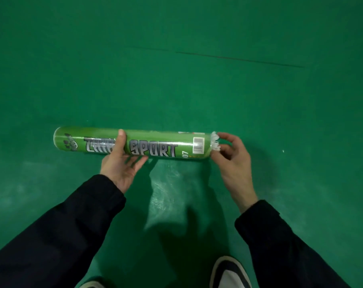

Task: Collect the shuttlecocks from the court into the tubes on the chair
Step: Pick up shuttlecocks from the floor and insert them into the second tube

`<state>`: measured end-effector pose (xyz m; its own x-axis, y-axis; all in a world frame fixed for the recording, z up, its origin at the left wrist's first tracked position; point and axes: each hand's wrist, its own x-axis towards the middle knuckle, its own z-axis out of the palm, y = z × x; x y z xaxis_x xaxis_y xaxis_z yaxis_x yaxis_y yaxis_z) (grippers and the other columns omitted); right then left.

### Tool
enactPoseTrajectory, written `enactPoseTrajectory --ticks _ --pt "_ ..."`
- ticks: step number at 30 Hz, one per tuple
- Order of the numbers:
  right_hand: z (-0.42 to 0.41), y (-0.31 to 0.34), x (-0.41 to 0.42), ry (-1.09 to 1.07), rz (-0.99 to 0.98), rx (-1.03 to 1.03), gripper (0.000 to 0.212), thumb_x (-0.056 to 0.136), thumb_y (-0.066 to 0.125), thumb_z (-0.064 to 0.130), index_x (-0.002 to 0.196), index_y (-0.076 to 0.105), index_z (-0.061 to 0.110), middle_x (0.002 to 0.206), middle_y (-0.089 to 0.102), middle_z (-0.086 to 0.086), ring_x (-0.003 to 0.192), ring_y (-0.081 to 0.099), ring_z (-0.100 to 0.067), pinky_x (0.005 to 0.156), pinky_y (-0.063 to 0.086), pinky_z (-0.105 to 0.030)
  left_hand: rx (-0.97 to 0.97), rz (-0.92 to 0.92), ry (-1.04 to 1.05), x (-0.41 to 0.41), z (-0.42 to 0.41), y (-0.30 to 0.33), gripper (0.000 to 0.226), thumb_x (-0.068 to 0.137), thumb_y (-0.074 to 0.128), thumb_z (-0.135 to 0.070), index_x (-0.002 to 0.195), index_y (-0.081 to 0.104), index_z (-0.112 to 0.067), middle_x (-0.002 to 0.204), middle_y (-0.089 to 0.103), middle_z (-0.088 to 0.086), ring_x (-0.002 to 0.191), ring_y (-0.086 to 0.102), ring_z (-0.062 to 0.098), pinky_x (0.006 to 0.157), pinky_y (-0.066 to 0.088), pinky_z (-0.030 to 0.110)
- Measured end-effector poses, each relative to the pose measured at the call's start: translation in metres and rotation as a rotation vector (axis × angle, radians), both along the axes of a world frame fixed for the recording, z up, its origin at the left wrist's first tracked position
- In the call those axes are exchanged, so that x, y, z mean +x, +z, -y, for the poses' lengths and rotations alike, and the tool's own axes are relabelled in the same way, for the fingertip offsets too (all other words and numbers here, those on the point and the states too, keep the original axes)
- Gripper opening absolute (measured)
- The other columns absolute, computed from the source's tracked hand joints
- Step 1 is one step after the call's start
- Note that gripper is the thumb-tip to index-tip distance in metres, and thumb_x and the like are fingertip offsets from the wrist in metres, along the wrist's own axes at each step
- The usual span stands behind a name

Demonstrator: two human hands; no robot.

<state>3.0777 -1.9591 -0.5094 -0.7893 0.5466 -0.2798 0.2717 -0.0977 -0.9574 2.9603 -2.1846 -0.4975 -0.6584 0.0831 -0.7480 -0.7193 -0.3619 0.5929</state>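
Observation:
A long green shuttlecock tube (pixel 155 145) with silver "SPORT" lettering lies level in front of me, above the green court floor. My left hand (pixel 121 163) grips it from below near its middle, thumb over the top. At the tube's right end the white feathers of a shuttlecock (pixel 215 142) stick out of the opening. My right hand (pixel 231 161) is at that end, its fingertips curled around the feathers. The tube's left end is capped. No chair is in view.
Green court flooring (pixel 176 80) fills the view, with a thin dark seam (pixel 238 58) running across farther out. My black-and-white shoe (pixel 230 273) shows at the bottom edge. A small white speck (pixel 283 151) lies on the floor to the right.

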Motion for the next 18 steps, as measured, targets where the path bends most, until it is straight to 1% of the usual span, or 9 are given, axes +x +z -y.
enactPoseTrajectory --ticks 2,4,6,8,10,13,15,16,18 --pt "0.013 0.009 0.001 0.084 -0.019 -0.013 0.040 0.089 0.055 -0.010 0.113 0.066 0.020 0.081 0.076 0.010 0.058 0.051 -0.005 0.060 0.043 -0.023 0.004 -0.008 -0.005 0.002 0.008 0.007 0.078 0.094 0.060 -0.054 0.161 0.030 -0.027 0.169 0.017 0.025 0.145 0.042 0.042 0.088 0.062 0.035" --pt "0.023 0.016 0.004 0.204 -0.031 -0.073 0.049 0.081 0.047 -0.007 0.109 0.072 0.025 0.092 0.077 0.013 0.047 0.036 -0.006 0.047 0.032 -0.022 0.022 -0.005 0.010 0.004 0.017 0.012 0.077 0.094 0.060 -0.056 0.160 0.032 -0.030 0.168 0.019 0.027 0.143 0.044 0.041 0.081 0.065 0.033" --pt "0.030 0.025 0.005 0.314 -0.032 -0.107 0.051 0.081 0.046 -0.007 0.112 0.072 0.025 0.082 0.074 0.015 0.043 0.032 -0.009 0.043 0.031 -0.020 0.039 0.002 0.031 0.006 0.027 0.016 0.077 0.092 0.061 -0.057 0.159 0.033 -0.030 0.167 0.022 0.027 0.140 0.047 0.040 0.077 0.065 0.031" --pt "0.038 0.031 0.005 0.376 0.007 -0.100 0.041 0.092 0.048 -0.010 0.112 0.069 0.020 0.058 0.062 0.016 0.043 0.034 -0.011 0.042 0.035 -0.019 0.040 -0.010 0.025 0.011 0.035 0.019 0.080 0.092 0.062 -0.057 0.161 0.032 -0.028 0.166 0.022 0.027 0.134 0.051 0.037 0.081 0.065 0.033" --pt "0.044 0.035 0.004 0.377 0.060 -0.086 0.028 0.098 0.054 -0.003 0.109 0.068 0.018 0.049 0.052 0.014 0.043 0.035 -0.013 0.042 0.037 -0.023 0.034 -0.023 0.008 0.015 0.040 0.022 0.081 0.092 0.062 -0.056 0.161 0.031 -0.026 0.166 0.023 0.027 0.120 0.057 0.032 0.083 0.065 0.034" --pt "0.051 0.039 0.002 0.371 0.104 -0.071 0.012 0.097 0.064 0.011 0.106 0.070 0.016 0.051 0.048 0.010 0.047 0.039 -0.014 0.045 0.039 -0.027 0.036 -0.006 0.028 0.021 0.045 0.025 0.075 0.094 0.063 -0.055 0.157 0.037 -0.023 0.159 0.035 0.027 0.109 0.062 0.028 0.081 0.065 0.034" --pt "0.055 0.042 0.001 0.361 0.120 -0.088 0.009 0.096 0.067 0.019 0.103 0.069 0.014 0.053 0.049 0.005 0.048 0.042 -0.015 0.046 0.042 -0.029 0.039 0.007 0.045 0.025 0.048 0.027 0.070 0.094 0.063 -0.054 0.152 0.042 -0.021 0.145 0.049 0.022 0.109 0.065 0.028 0.082 0.065 0.035" --pt "0.056 0.042 0.000 0.358 0.134 -0.097 0.014 0.095 0.068 0.023 0.104 0.069 0.013 0.053 0.049 0.002 0.049 0.043 -0.015 0.047 0.044 -0.030 0.037 0.013 0.049 0.026 0.049 0.029 0.064 0.094 0.064 -0.054 0.145 0.047 -0.021 0.134 0.054 0.019 0.108 0.065 0.028 0.082 0.065 0.035" --pt "0.060 0.042 -0.001 0.339 0.155 -0.099 0.019 0.093 0.070 0.028 0.103 0.069 0.012 0.056 0.051 0.000 0.049 0.046 -0.014 0.049 0.047 -0.031 0.031 0.023 0.033 0.030 0.050 0.027 0.042 0.092 0.067 -0.052 0.121 0.055 -0.023 0.120 0.057 0.015 0.108 0.064 0.027 0.083 0.065 0.037"
